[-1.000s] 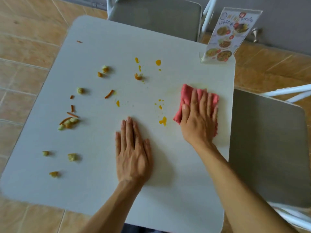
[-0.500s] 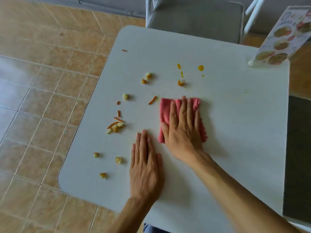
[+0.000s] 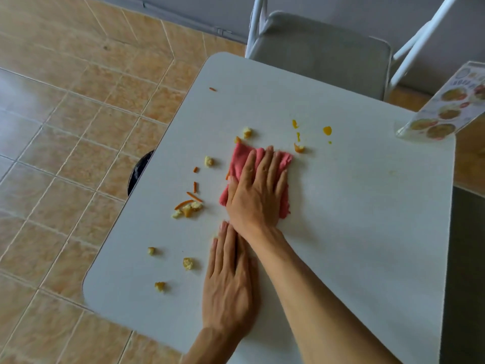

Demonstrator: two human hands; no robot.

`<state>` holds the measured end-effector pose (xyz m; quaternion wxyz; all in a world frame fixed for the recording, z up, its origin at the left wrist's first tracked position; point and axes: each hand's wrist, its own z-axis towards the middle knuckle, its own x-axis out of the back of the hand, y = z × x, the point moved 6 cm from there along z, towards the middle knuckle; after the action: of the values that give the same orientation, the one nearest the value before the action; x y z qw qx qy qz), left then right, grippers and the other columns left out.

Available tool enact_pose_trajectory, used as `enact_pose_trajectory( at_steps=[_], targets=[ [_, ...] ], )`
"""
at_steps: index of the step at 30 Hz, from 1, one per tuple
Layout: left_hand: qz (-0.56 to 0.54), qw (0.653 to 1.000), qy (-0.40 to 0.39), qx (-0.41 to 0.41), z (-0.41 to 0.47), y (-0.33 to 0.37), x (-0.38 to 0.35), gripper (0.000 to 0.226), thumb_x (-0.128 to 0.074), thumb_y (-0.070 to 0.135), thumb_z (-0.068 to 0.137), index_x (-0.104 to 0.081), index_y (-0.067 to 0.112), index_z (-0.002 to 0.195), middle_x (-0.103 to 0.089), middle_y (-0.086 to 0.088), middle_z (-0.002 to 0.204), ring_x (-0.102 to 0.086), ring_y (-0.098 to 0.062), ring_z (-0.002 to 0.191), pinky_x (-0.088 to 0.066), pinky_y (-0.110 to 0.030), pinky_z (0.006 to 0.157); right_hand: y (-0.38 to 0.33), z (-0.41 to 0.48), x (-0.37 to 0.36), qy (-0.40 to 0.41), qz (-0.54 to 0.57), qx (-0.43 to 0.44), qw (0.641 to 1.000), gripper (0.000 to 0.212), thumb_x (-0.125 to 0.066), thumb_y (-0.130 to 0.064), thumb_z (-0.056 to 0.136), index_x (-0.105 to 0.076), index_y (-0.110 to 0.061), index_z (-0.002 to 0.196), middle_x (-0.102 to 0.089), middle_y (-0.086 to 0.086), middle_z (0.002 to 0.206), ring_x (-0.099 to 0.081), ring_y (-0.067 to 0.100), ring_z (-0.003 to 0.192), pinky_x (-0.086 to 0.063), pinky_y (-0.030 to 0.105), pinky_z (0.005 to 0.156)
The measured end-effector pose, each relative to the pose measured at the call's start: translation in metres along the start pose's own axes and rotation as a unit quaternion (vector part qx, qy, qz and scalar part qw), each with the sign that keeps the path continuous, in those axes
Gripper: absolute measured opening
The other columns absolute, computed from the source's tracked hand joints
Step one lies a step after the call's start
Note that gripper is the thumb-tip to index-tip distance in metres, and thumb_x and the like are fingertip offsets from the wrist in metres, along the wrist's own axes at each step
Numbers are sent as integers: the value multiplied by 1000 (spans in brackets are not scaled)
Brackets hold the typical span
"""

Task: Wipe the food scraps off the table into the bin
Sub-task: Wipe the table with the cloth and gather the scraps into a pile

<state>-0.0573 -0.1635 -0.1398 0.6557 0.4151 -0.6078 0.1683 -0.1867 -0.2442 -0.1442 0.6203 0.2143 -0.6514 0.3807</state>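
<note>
Right hand (image 3: 256, 195) on cloth (image 3: 237, 164) (flat)

- The bin (image 3: 140, 172) shows only as a dark curved sliver at nine o'clock; the table (image 3: 354, 219) edge hides the rest.
- The right hand (image 3: 256, 195) covers most of the pink cloth (image 3: 240, 158); any scraps beneath cannot be seen.
- The menu stand (image 3: 446, 111) at two o'clock is cut by the right edge, its print too blurred to read.
- The chair (image 3: 320, 51) at twelve o'clock loses its frame beyond the top edge.
- Both forearms leave the bottom edge.
</note>
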Motion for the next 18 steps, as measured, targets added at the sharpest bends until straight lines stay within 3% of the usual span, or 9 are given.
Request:
enact_pose_trajectory(
  at_steps=[2,4,11,14,16,18],
  targets=[
    [-13,1000,6,3,2,-2,1,57,-34,24,100,-26,2,152,-17,-14,163,-10,-23,153,-10,-37,123,-11,-1,-4,-43,10,105,993,70,-24,-44,102,-31,-1,156,-22,29,164,-18,43,154,-14,59,125],
    [-30,999,14,13,2,-4,2,56,-32,25,100,-31,0,150,-21,-14,162,-13,-23,152,-10,-37,123,4,0,0,-65,18,139,988,70,-22,-44,100,-31,-5,157,-24,23,165,-18,38,155,-16,58,125],
    [-54,998,33,-7,7,5,2,56,-34,14,95,-34,-12,144,-24,-22,159,-15,-32,151,-6,-37,124,89,-57,31,-9,26,94,995,58,-40,-32,100,-42,-9,153,-35,18,162,-28,35,153,-31,57,121],
    [-73,996,51,-31,31,25,5,55,-34,14,96,-35,-11,145,-25,-23,159,-14,-33,151,-11,-43,123,152,-74,46,24,-36,-5,999,55,-37,-34,105,-41,-8,154,-36,19,162,-29,38,152,-27,56,122],
    [-72,995,57,-48,57,42,4,55,-36,13,97,-33,-11,145,-24,-24,159,-14,-35,151,-16,-49,121,205,-74,59,43,-79,-144,986,60,-30,-41,106,-37,-7,156,-31,22,163,-24,41,153,-20,57,124],
    [-60,996,58,-43,86,53,0,56,-37,14,97,-31,-11,147,-23,-24,159,-14,-36,151,-16,-49,121,246,-64,68,26,-68,-311,948,69,-21,-48,104,-23,-7,160,-17,24,167,-10,40,156,-9,58,126]
  ],
)
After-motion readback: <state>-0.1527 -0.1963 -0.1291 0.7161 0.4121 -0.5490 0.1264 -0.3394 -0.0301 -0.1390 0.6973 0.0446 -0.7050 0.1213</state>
